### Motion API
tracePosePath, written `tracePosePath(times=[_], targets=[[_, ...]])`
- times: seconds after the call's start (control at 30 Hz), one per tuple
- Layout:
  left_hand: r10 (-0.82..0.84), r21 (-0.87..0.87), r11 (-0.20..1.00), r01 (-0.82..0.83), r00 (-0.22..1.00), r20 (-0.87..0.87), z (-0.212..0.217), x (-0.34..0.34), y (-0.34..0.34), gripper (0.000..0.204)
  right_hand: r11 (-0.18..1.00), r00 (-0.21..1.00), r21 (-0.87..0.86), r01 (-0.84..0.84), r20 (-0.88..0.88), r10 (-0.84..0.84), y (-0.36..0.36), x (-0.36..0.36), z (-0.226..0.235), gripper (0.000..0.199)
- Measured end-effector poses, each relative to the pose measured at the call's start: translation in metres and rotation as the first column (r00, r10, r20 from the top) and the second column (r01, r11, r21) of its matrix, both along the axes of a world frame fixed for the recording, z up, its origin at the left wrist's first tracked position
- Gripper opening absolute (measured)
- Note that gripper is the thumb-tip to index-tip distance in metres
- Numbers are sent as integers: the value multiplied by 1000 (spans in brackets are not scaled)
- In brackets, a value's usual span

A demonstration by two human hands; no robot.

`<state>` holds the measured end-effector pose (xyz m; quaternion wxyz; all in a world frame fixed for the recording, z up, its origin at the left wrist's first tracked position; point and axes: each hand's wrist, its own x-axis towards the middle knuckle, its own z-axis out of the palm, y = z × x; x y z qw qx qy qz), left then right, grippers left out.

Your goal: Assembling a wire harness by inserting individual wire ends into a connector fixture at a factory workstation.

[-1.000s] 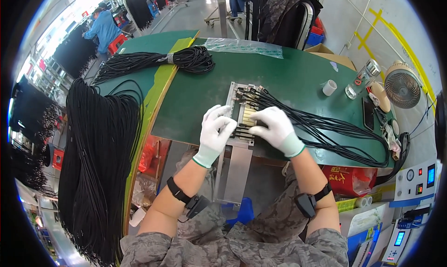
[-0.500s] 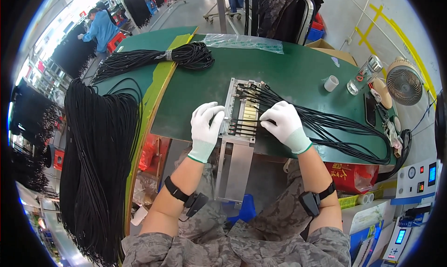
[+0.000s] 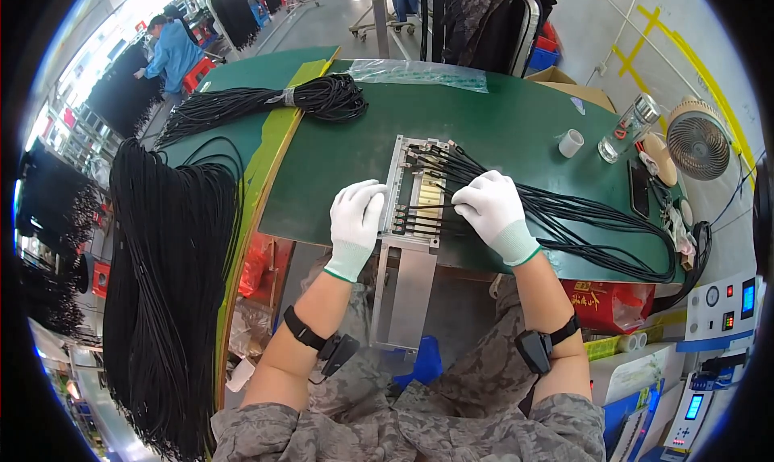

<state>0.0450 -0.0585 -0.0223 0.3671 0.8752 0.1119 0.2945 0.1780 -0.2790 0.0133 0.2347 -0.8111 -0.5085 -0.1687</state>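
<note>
A narrow metal fixture [image 3: 393, 184] lies on the green table in front of me, with a row of pale yellow blocks [image 3: 428, 194] along it. Black cables [image 3: 556, 208] have their connector ends laid across it, and their lengths run off to the right in loops. My right hand [image 3: 492, 208], in a white glove, pinches one black cable just right of the blocks. At the fixture's left edge is my gloved left hand [image 3: 353, 220], fingers bent and thumb apart, with nothing visible in it. A flat metal plate [image 3: 409, 293] extends from the fixture past the table edge toward me.
A tied cable bundle [image 3: 330, 97] lies at the far left; a large hank of black cables [image 3: 169, 293] hangs nearer. On the right stand a white roll [image 3: 571, 143], a glass bottle [image 3: 629, 129] and a fan [image 3: 698, 139]. Another person [image 3: 172, 55] works far off at left.
My right hand has shifted slightly, its fingertips drawing together at the cable. The left hand's fingers have closed up a little beside the fixture. The whole view has moved slightly.
</note>
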Motion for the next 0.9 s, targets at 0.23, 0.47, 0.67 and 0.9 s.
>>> tracePosePath(times=[0.23, 0.47, 0.67, 0.9], targets=[[-156, 441, 880, 178, 984, -86, 12, 4, -20, 32, 1000, 1000, 28, 4, 7, -5, 6, -3, 0, 7], [-300, 453, 834, 315, 948, -106, -5, 20, -21, 21, 985, 991, 152, -79, -92, 94, 12, -16, 7, 12], [-459, 429, 773, 467, 879, -130, -19, 22, 16, 29, 749, 937, 663, -9, -255, 237, 11, -88, -4, 12], [-445, 565, 666, 487, 867, -223, -5, 38, 15, 33, 723, 807, 626, 291, -566, 165, -63, -179, -55, 14]])
